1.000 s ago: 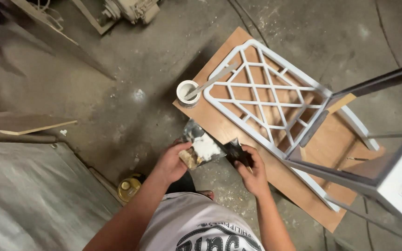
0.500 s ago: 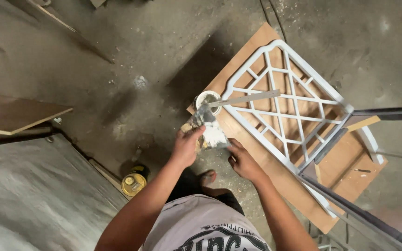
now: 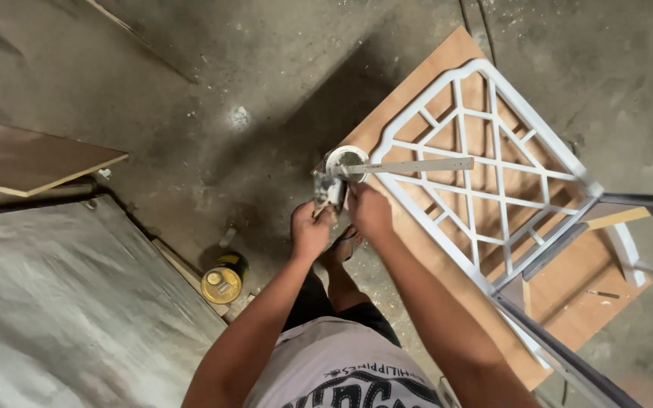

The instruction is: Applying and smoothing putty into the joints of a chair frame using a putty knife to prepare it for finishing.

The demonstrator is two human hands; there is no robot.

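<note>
Hands: left, right pinch smeared scraper, seemingly | board edge: white cup | left: bare floor

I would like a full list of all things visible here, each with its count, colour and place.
chair frame: one, white lattice, lying on the board
plywood board: one, brown, on the floor at right
small tub: one, white, at the board's corner
metal strip: one, grey, across the frame
can: one, yellow lid, on the floor
wood panel: one, brown, at left
left hand: holds a smeared scraper
right hand: beside the scraper
</note>
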